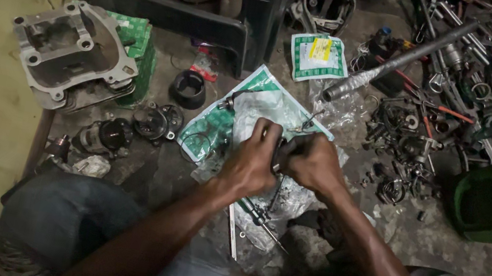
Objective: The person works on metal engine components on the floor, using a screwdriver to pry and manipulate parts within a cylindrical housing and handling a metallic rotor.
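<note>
Left hand (253, 159) and right hand (309, 162) both pinch one small dark part (277, 153) above the green-white plastic packet (244, 107); grip looks tight, so a slip could likely drop it among scattered metal parts (413, 147) right of the packet.

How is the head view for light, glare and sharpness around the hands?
Head view: dim overall; the left hand and right hand are shadowed, and the small dark part between them is hard to make out. Mild glare on the plastic bag beneath. The metal casting reads clearly; the pile of tools blurs into darkness.
</note>
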